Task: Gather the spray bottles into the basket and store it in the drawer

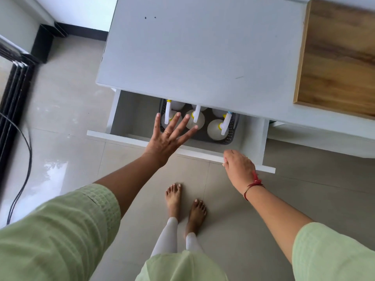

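A dark grey perforated basket (pixel 231 130) sits inside the half-open white drawer (pixel 121 136) under the white tabletop. Several white spray bottles (pixel 216 128) with white triggers and yellow collars stand in it; the back ones are partly hidden by the tabletop edge. My left hand (pixel 168 136) hovers over the basket's left side, fingers spread, holding nothing. My right hand (pixel 239 167) grips the top edge of the drawer front near its right end, fingers curled over the panel.
The white table (pixel 203 47) fills the upper middle, with a wooden board (pixel 336 57) at its right. Bare feet (pixel 184 203) stand on the beige tiled floor below the drawer. A black cable (pixel 26 159) and a dark frame (pixel 14 78) lie at the left.
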